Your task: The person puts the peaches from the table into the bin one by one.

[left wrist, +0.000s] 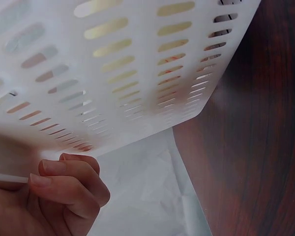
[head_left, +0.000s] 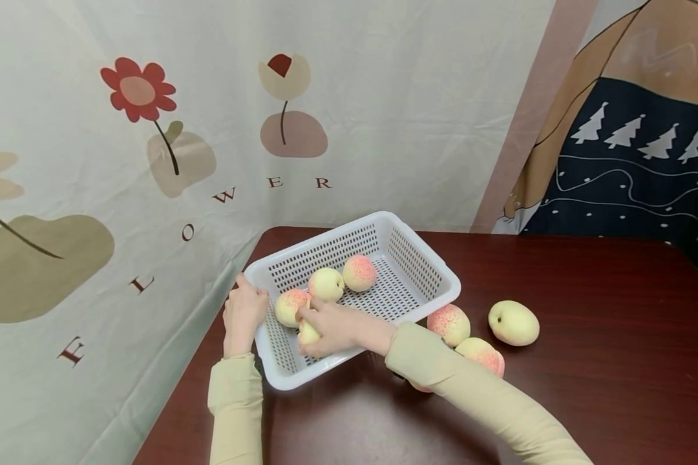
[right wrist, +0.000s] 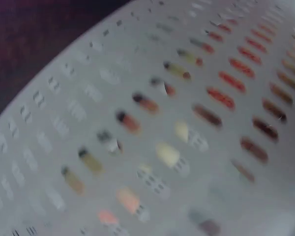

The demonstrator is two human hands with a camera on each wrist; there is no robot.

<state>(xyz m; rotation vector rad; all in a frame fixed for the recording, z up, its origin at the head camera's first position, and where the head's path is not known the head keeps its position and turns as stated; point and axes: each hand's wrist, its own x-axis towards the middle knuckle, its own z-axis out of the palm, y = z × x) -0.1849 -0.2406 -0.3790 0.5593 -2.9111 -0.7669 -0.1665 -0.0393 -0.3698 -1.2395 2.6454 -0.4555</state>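
A white slotted plastic basket (head_left: 450, 290) stands at an angle on the table. My left hand (head_left: 244, 316) grips its left rim, and in the left wrist view the fingers (left wrist: 71, 184) curl under the rim beside the slotted wall (left wrist: 142, 64). Inside the basket, my right hand (head_left: 337, 328) holds a pale yellow peach (head_left: 308, 333), partly covered by the fingers. Close by lie a pink-and-yellow peach (head_left: 289, 306), a yellow one (head_left: 326, 284) and a pinker one (head_left: 359, 273). The right wrist view shows only the basket's slotted wall (right wrist: 187, 108), with the hand hidden.
To the basket's right on the dark red wooden table (head_left: 605, 361) lie a speckled peach (head_left: 449, 324), another pink-and-yellow peach (head_left: 480, 354) and a yellow peach (head_left: 514, 323). Another peach is mostly hidden under the right sleeve (head_left: 471, 381). A printed curtain (head_left: 395, 129) hangs behind and left.
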